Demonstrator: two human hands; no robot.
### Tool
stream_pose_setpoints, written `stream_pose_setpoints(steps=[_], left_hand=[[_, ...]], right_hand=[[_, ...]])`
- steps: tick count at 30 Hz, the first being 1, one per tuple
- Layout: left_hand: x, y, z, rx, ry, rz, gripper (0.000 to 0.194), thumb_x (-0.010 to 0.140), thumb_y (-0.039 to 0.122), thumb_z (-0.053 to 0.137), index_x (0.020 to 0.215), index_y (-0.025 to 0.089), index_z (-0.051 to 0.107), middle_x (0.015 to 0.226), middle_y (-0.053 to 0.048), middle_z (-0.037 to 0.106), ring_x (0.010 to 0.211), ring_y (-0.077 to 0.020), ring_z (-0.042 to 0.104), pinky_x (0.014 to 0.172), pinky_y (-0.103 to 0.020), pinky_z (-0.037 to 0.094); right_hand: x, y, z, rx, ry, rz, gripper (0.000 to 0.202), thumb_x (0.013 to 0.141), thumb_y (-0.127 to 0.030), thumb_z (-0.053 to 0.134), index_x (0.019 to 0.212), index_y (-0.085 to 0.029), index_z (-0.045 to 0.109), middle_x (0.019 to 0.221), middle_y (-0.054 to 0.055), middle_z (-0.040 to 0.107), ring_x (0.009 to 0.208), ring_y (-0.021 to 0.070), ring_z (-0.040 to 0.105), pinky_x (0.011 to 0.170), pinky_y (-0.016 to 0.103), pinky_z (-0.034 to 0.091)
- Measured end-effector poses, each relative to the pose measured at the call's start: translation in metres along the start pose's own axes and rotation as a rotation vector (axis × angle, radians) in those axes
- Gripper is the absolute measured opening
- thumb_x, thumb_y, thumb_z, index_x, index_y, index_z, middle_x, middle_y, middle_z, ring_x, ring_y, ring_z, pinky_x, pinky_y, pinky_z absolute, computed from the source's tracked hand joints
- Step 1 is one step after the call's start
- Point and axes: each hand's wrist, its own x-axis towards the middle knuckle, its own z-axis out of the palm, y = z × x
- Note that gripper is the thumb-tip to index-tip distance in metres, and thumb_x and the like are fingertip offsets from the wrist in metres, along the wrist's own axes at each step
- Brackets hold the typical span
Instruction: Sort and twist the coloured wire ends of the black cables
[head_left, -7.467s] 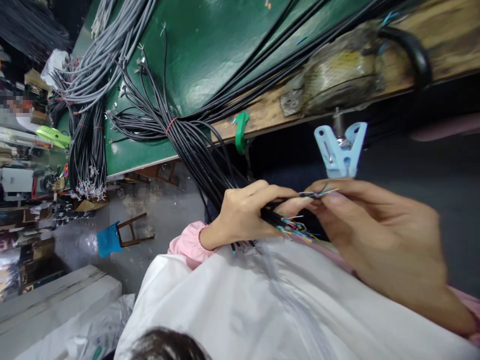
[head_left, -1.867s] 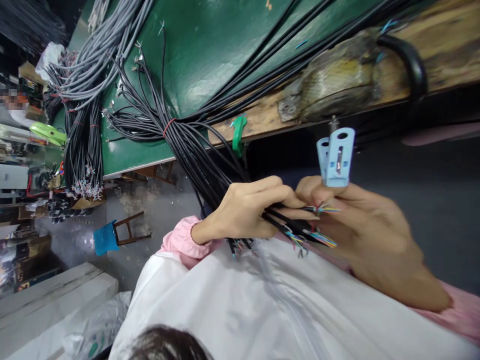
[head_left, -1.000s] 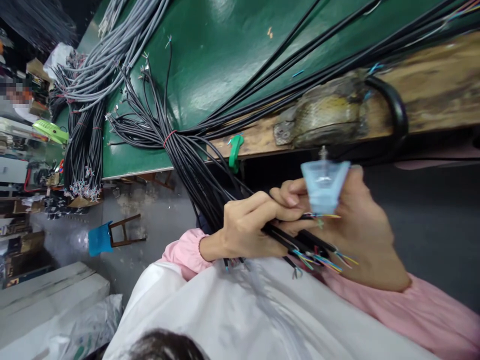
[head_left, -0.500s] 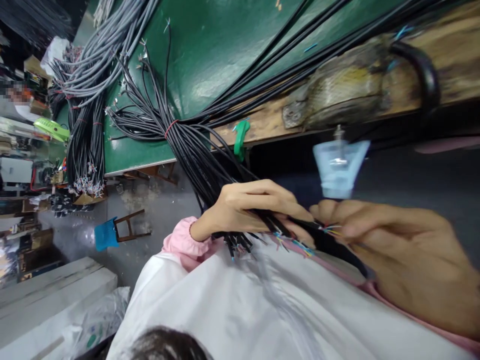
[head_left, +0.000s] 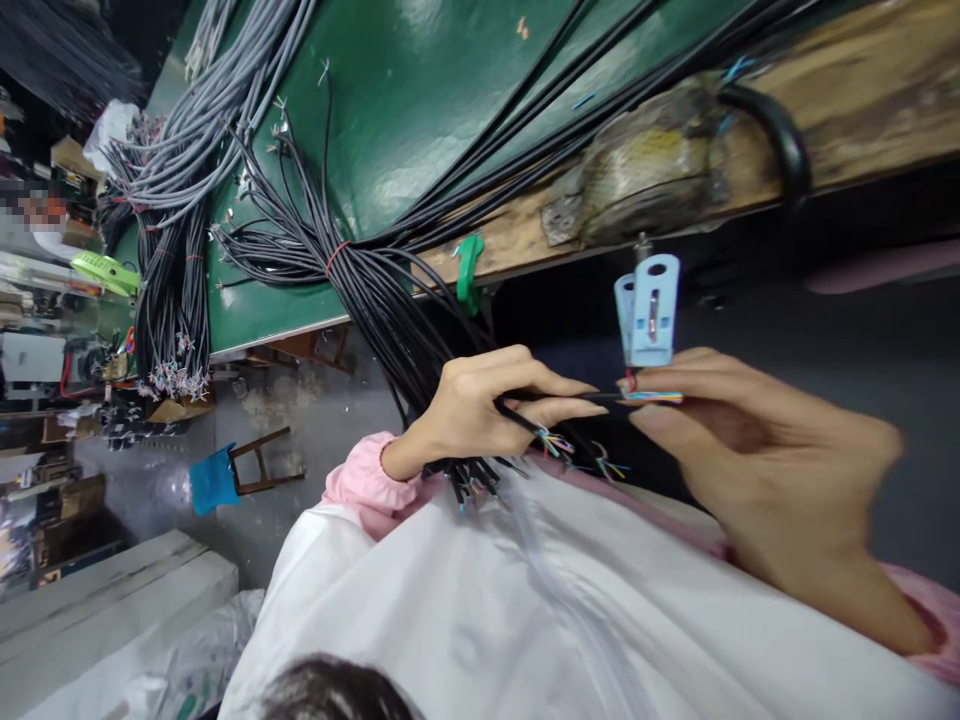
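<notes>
My left hand (head_left: 510, 400) is closed on a black cable (head_left: 604, 396), held level between thumb and fingers. Fanned coloured wires (head_left: 654, 397) come out of its stripped end, and a red one bends up toward the light-blue clothes peg (head_left: 654, 310). Thumb and forefinger of my right hand (head_left: 739, 430) close about these wires just under the peg. Other cables with bare coloured ends (head_left: 553, 438) hang below my left palm. The thick black cable bundle (head_left: 390, 320) runs from that hand up to a red tie on the bench.
On the green bench (head_left: 390, 110) lie grey cables (head_left: 225, 110) and more black bundles (head_left: 172, 300). Along its edge are a wooden board (head_left: 847, 110), a tape-wrapped lump (head_left: 645, 165) and a green clip (head_left: 469, 272). A blue stool (head_left: 212, 478) stands on the floor.
The right hand has moved up and left, bringing the wires level beneath the peg. The peg has turned to show its flat side. The left fingers have shifted slightly left.
</notes>
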Motion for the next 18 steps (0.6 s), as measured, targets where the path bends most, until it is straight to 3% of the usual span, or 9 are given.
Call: stream_pose_setpoints(steps=[4, 7, 13, 18], left_hand=[[0.001, 0.002, 0.004, 0.084, 0.046, -0.014, 0.044, 0.090, 0.054, 0.065, 0.081, 0.013, 0.075, 0.067, 0.000, 0.064, 0.056, -0.0056, 0.053, 0.055, -0.020, 0.043], [0.001, 0.003, 0.005, 0.113, 0.056, -0.022, 0.043, 0.089, 0.054, 0.065, 0.080, 0.013, 0.074, 0.066, 0.000, 0.063, 0.055, -0.0051, 0.050, 0.054, -0.019, 0.042], [0.000, 0.008, 0.004, 0.170, 0.073, -0.081, 0.044, 0.089, 0.053, 0.067, 0.076, 0.012, 0.072, 0.064, 0.001, 0.062, 0.053, -0.0040, 0.048, 0.052, -0.018, 0.040], [-0.002, 0.010, 0.004, 0.184, 0.147, -0.080, 0.041, 0.090, 0.050, 0.067, 0.077, 0.012, 0.073, 0.063, 0.001, 0.061, 0.053, -0.0040, 0.048, 0.052, -0.018, 0.041]], right_hand=[[0.002, -0.012, 0.009, -0.032, 0.088, -0.068, 0.017, 0.070, -0.044, 0.083, 0.072, -0.030, 0.074, 0.075, 0.004, 0.071, 0.070, 0.0219, 0.065, 0.064, 0.039, 0.051], [0.005, -0.016, 0.017, -0.011, 0.177, -0.076, 0.015, 0.072, -0.037, 0.079, 0.063, -0.029, 0.069, 0.067, 0.003, 0.070, 0.061, 0.0212, 0.063, 0.056, 0.038, 0.049], [0.009, -0.024, 0.023, -0.209, 0.274, -0.305, 0.022, 0.076, -0.027, 0.066, 0.056, -0.029, 0.057, 0.053, -0.001, 0.062, 0.050, 0.0189, 0.057, 0.054, 0.038, 0.046], [0.004, -0.026, 0.021, -0.223, 0.209, -0.330, 0.018, 0.075, -0.022, 0.067, 0.059, -0.030, 0.060, 0.056, -0.002, 0.063, 0.053, 0.0179, 0.058, 0.056, 0.037, 0.045]])
